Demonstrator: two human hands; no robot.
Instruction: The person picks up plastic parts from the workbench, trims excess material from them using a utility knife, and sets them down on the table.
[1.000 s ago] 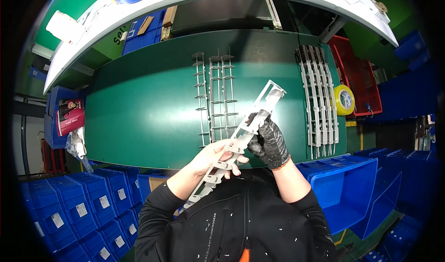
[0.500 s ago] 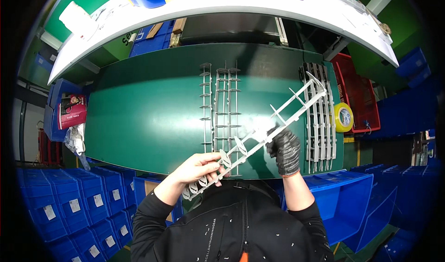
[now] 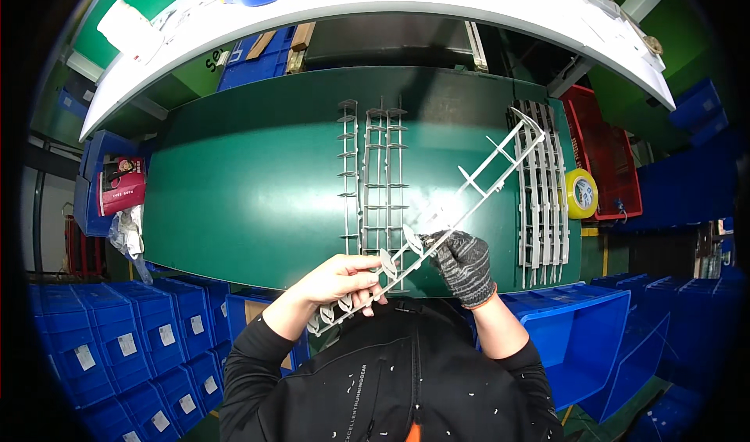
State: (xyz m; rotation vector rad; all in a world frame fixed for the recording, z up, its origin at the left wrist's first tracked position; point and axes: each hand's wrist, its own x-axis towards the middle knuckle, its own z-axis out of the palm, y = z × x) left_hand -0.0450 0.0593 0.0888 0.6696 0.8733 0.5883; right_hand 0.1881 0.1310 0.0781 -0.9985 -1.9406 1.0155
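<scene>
A long grey slatted plastic strip (image 3: 478,193), ladder-like with rounded fins, is held slantwise over the near edge of the table. My bare left hand (image 3: 344,279) is closed around its lower end, the thumb by one of the fins. My right hand (image 3: 466,268), in a dark grey knitted glove, has its fingers closed at the middle of the strip; whether it also grips a small tool is hidden. Several similar strips (image 3: 376,176) lie lengthwise at the middle of the green table. More strips (image 3: 542,207) are laid side by side at its right end.
A roll of yellow tape (image 3: 580,193) and a red crate (image 3: 601,157) are at the table's right. Blue bins (image 3: 129,340) are stacked at the lower left; an open blue bin (image 3: 574,340) stands lower right. A white shelf (image 3: 351,8) spans the far side.
My right hand has moved down and left along the strip, nearer to my left hand. The strip's far end has shifted slightly to the left. My left hand keeps its hold.
</scene>
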